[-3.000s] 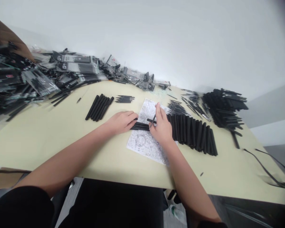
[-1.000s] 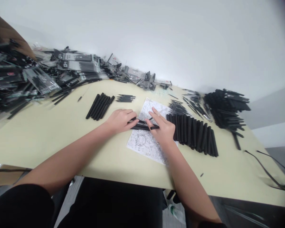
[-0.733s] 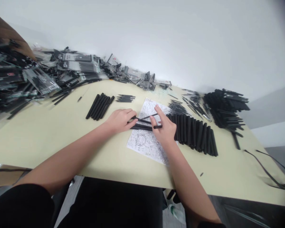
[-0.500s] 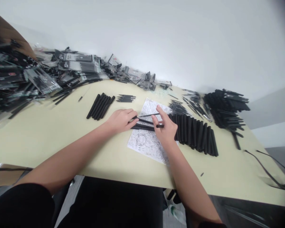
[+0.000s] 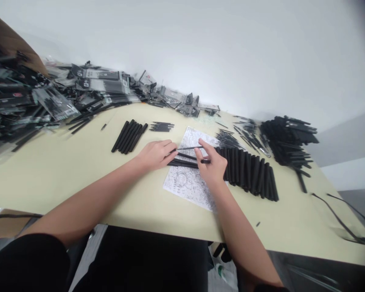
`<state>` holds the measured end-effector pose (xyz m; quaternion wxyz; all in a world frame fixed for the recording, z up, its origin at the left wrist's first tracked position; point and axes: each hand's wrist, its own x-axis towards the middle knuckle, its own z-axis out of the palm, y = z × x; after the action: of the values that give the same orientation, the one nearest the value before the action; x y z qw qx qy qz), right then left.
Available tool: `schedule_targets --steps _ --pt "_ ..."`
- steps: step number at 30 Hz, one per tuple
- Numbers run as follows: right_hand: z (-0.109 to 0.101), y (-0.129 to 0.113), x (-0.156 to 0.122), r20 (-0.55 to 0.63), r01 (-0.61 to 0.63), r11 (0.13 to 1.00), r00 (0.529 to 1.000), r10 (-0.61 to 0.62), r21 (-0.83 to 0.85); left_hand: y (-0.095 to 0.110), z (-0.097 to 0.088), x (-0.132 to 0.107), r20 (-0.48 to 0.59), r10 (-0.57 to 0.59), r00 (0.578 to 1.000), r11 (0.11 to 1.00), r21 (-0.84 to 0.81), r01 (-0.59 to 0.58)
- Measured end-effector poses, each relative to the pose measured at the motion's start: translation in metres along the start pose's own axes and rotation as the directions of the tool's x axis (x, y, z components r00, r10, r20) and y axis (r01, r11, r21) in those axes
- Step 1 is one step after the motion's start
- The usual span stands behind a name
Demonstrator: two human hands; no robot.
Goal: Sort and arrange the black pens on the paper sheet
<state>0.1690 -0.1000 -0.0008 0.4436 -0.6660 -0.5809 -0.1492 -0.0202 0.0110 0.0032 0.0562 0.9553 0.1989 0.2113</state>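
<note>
My left hand (image 5: 158, 155) is closed with its fingertips around the end of a black pen barrel (image 5: 187, 155), above a scribbled sheet of paper (image 5: 185, 190). Between the thumb and forefinger of my right hand (image 5: 213, 165) is a thin dark pen refill (image 5: 188, 148), its tip pointing at my left fingertips. A short black piece, perhaps a pen cap (image 5: 205, 161), also sticks out from the curled fingers of that hand. More black pens (image 5: 182, 163) lie on the paper under both hands, partly hidden. Just right of my right hand is a row of thick black pens (image 5: 249, 170).
A small group of black pens (image 5: 129, 137) and several refills (image 5: 162, 127) lie beyond my left hand. Packaged pens (image 5: 103, 83) heap up along the wall at left. Loose refills (image 5: 228, 138) and a black pen pile (image 5: 287, 140) lie at right, with glasses (image 5: 337, 217) near the corner.
The refill in my right fingers has tilted very slightly, and my right forefinger sits a little lower. My left hand keeps its place; the pens on the table stay put.
</note>
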Motion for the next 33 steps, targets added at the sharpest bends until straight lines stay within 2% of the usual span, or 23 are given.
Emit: schedule_targets --steps 4,11,16,25,33 --pt "-0.0017 0.002 0.0 0.039 0.003 0.996 0.999 -0.007 0.085 -0.001 0.0013 0.0001 0.003 -0.028 1.0 1.0 -0.009 0.028" --pt "-0.0033 0.0015 0.0011 0.139 -0.073 0.978 0.989 0.046 0.196 -0.0044 0.0037 -0.0005 -0.007 -0.068 0.998 0.997 -0.028 0.068" --pt "-0.0058 0.0029 0.0011 0.191 -0.06 0.969 0.982 0.014 0.239 -0.0045 0.0029 0.0 0.016 -0.078 0.997 0.997 -0.016 0.079" --pt "-0.0096 -0.0012 0.0014 0.197 0.094 0.976 0.971 -0.133 0.195 -0.0047 0.0028 0.0002 0.01 -0.072 0.997 0.997 -0.014 0.072" --pt "-0.0036 0.0047 -0.0014 0.221 0.073 0.984 0.969 -0.109 0.166 -0.0033 0.0024 0.0006 0.021 0.005 1.0 1.0 0.02 -0.005"
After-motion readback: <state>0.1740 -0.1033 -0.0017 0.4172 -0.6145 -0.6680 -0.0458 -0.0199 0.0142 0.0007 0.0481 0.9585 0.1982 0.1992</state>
